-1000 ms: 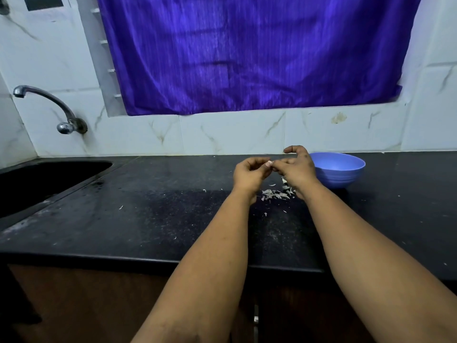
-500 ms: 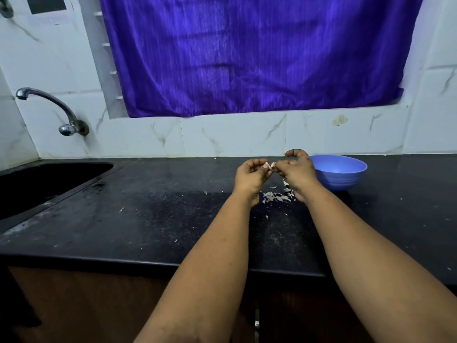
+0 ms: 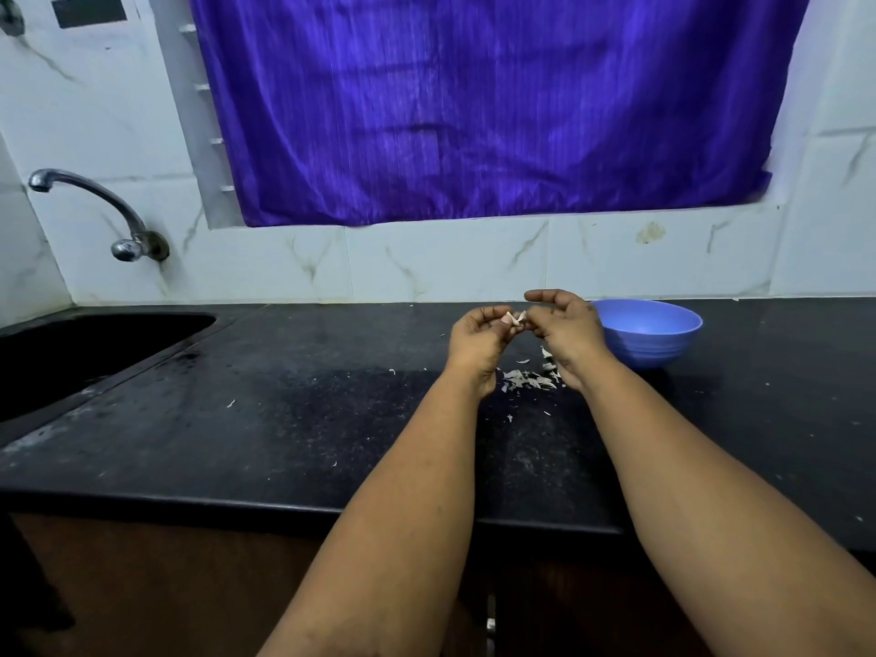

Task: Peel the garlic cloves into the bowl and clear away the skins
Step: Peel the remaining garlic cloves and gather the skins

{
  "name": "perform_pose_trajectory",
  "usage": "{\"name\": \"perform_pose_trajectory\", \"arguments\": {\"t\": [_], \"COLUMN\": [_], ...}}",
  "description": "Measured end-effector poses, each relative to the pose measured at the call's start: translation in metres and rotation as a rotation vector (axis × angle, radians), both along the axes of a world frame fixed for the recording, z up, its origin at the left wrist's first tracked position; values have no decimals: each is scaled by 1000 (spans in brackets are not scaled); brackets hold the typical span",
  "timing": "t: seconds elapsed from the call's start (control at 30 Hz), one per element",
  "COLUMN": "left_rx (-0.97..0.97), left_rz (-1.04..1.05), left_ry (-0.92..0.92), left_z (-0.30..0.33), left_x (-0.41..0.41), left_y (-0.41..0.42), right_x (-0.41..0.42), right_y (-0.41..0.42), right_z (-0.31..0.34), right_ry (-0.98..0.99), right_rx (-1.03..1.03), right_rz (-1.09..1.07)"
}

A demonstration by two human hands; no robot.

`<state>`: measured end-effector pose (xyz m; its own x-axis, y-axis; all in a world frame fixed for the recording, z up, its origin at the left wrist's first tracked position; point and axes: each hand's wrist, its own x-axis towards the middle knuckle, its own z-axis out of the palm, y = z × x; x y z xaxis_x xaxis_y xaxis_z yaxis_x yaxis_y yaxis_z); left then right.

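Barely shifted from a second ago: left hand point(image 3: 479, 336) and right hand point(image 3: 566, 331) pinching one garlic clove point(image 3: 515, 319) above the counter point(image 3: 237, 419). Skins point(image 3: 528, 379) heaped beneath, near the back edge; blue bowl point(image 3: 647, 336) just right.

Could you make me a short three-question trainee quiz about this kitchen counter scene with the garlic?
1. True or false: both hands pinch the small pale garlic clove above the black stone countertop.
2. Where does the round light-blue plastic bowl stand? A) in the sink B) on the countertop, right of the right hand C) under the tap
3. Fill in: the pile of papery white garlic skins lies on the countertop, between the two ____.

Key
1. True: left hand and right hand both hold it.
2. B
3. wrists
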<state>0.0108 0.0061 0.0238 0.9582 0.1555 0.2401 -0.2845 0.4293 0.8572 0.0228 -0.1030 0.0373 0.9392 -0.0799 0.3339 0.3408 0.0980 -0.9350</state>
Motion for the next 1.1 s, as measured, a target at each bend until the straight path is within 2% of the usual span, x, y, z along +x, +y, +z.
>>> {"name": "perform_pose_trajectory", "arguments": {"t": [0.23, 0.43, 0.6, 0.8, 0.97, 1.1], "left_rx": [-26, 9, -47, 46, 3, 2], "left_rz": [-4, -20, -20, 117, 97, 89], "left_ry": [-4, -9, -3, 25, 33, 13], "left_z": [2, 2, 5, 1, 3, 2], "left_x": [-3, -4, -4, 0, 1, 0], "left_y": [1, 0, 2, 0, 2, 3], "right_x": [-3, 4, 4, 4, 11, 8], "right_y": [1, -3, -3, 0, -4, -4], "right_z": [1, -1, -1, -3, -3, -3], "right_ry": [18, 10, 14, -8, 32, 31], "right_rx": [39, -29, -43, -189, -221, -277], "right_rz": [23, -67, -109, -167, -297, -314]}}
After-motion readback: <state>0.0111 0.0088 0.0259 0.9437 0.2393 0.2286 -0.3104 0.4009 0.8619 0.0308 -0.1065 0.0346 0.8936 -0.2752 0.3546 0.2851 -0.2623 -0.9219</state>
